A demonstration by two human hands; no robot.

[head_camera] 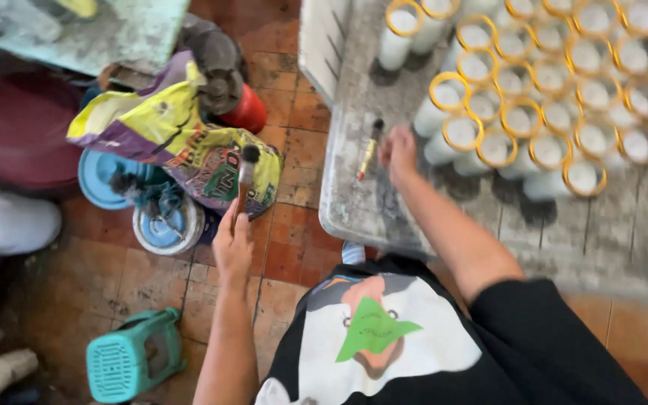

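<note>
At the far left a dark red basin (16,127) sits on the tiled floor (294,247), and nearer you a teal plastic stool (133,356) lies tipped on its side. Next come two round tins with blue lids (166,229), half covered by a crumpled yellow-and-purple sack (181,131); what the tins hold is hidden. Your left hand (232,244) hangs over that clutter, its fingers closed around the handle of a brush (246,180), bristles pointing away from you, seemingly kept clear of the bench. Your right hand (399,154) rests at the edge of the grey, stained bench (361,202), just beside a second small brush (369,148) lying flat there; motion blur hides whether its fingers are curled or spread. Farther right, white cylinders with yellow rims (556,112) stand packed upright, each filled nearly to the top with something pale.
</note>
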